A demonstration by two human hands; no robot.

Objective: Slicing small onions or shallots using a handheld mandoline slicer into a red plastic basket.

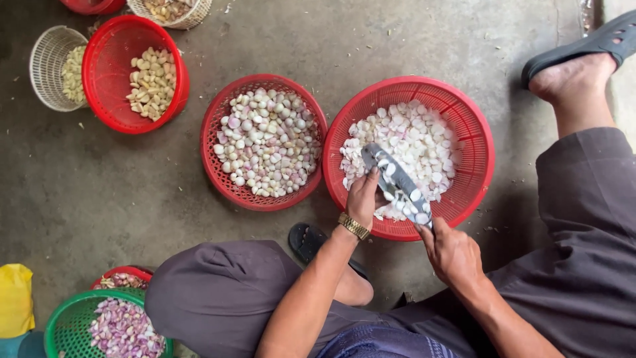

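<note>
Your right hand (454, 255) grips a knife (396, 184) by its hidden handle; your left hand (363, 197) steadies the piece-covered blade over the red basket (474, 126) of chopped shallots (417, 142), fingertips seemingly pinching, partly obscured.

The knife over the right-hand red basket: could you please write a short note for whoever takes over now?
Left hand: steadies the knife blade, slices stuck to it.
Right hand: grips the knife handle.
Red basket under the knife: white sliced pieces.
Middle red basket: peeled whole bulbs, uncut.
Green basket at lower left: purple unpeeled bulbs.
</note>
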